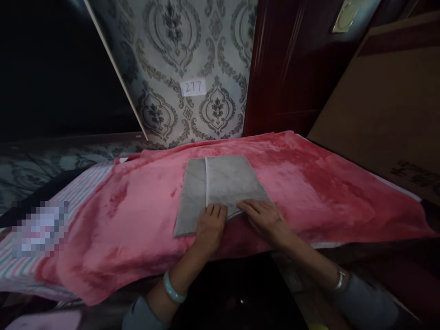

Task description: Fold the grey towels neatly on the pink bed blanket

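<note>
A grey towel [230, 176], soft and partly folded, lies flat on a pink plush blanket [144, 206]. A pale edge runs down its left part, front to back. My left hand [211, 222] has its fingers curled over the towel's near edge, just right of that pale line. Farther right, my right hand [263, 217] pinches the same near edge, which is slightly lifted between the two hands. Both thumbs are hidden beneath the cloth or behind the fingers.
Behind the blanket stands a patterned wall with a paper label [193, 87] reading 277. A large dark screen [62, 68] is at the left. A big cardboard box [388, 105] leans at the right. Striped cloth [84, 183] shows under the blanket's left side.
</note>
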`<act>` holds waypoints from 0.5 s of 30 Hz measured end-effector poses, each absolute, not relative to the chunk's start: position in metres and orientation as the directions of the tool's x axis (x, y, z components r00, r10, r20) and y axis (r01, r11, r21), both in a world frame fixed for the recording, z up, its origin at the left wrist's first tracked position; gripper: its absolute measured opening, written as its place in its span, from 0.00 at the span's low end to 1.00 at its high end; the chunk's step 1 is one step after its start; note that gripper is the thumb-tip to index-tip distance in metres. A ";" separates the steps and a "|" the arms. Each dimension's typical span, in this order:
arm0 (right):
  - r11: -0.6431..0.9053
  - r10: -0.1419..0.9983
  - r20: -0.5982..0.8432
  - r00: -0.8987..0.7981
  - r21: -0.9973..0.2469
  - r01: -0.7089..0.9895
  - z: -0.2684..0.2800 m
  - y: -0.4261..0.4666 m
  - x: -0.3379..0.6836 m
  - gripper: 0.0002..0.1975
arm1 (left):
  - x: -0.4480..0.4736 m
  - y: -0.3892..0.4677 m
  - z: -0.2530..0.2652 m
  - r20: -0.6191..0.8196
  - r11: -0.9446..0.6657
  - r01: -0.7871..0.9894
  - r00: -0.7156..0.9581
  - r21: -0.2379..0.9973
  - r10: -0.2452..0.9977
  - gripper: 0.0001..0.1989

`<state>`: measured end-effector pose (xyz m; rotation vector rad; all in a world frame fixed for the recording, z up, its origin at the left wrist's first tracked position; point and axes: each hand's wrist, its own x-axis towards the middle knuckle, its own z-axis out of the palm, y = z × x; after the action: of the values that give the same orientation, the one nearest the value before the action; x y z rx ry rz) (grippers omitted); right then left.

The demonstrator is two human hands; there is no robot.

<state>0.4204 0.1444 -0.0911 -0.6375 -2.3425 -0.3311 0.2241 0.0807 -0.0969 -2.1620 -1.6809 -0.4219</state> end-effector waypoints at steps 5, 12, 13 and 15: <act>0.860 0.434 0.701 -0.566 -0.135 0.493 -0.114 0.141 0.442 0.22 | 0.216 0.087 -0.085 0.436 -0.309 0.936 0.353 -0.171 0.828 0.12; 0.477 0.865 0.498 0.068 -0.856 0.199 -0.167 0.153 0.471 0.37 | 0.202 0.097 0.002 0.410 -0.338 0.922 0.386 -0.188 0.826 0.13; 0.404 0.907 0.411 0.092 -0.911 0.085 -0.170 0.155 0.466 0.37 | 0.201 0.099 0.020 0.405 -0.338 0.920 0.390 -0.196 0.827 0.13; 0.279 0.960 0.275 0.054 -0.956 -0.090 -0.171 0.160 0.450 0.37 | 0.199 0.106 0.058 0.393 -0.352 0.916 0.400 -0.192 0.828 0.12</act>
<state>0.4503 0.1596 -0.1705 -0.9512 -1.2293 1.0171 0.1992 0.1057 0.0582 -2.2846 -1.5022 -0.3213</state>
